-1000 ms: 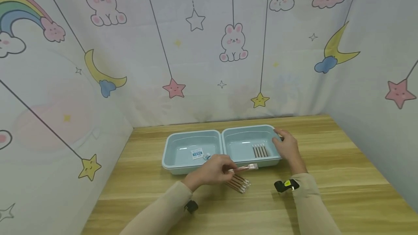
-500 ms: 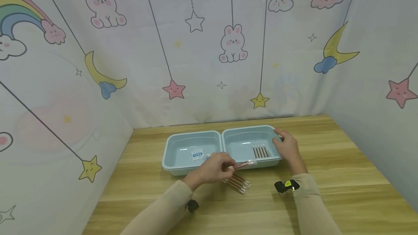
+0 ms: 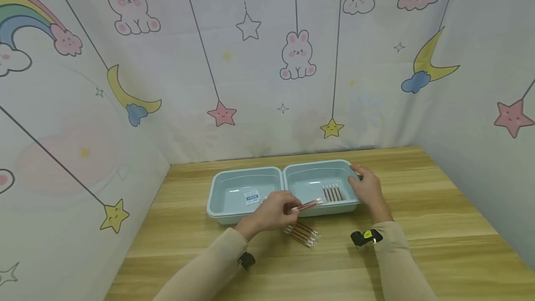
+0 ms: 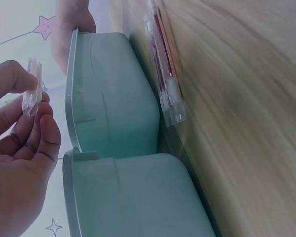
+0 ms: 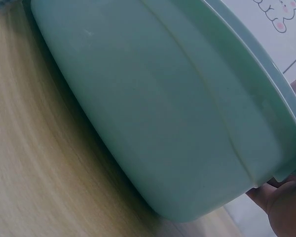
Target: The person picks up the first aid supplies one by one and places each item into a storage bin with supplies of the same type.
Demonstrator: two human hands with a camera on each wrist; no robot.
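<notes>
My left hand (image 3: 273,212) pinches a swab (image 3: 309,205) with a reddish-brown stick in a clear wrapper, above the front rim of the right blue tray (image 3: 307,171). In the left wrist view, thumb and fingertips hold the wrapper's end (image 4: 32,96). Several similar wrapped swabs (image 3: 302,236) lie on the table just below that hand. Inside the right tray, several more swabs (image 3: 333,193) lie side by side in a row. My right hand (image 3: 368,190) grips this tray's right rim, its thumb inside; the right wrist view shows fingers (image 5: 288,207) at the tray's end.
A second blue tray (image 3: 221,189) stands against the first on its left. In it lies a white and blue packet (image 3: 252,197); something beside the packet is mostly hidden by my left hand. The wooden table (image 3: 426,226) meets patterned cloth walls (image 3: 267,138) at the back and sides.
My left hand has risen slightly and moved forward with the wrapped swab, bringing the swab's tip over the right tray's front rim. The right hand stays on its rim.
</notes>
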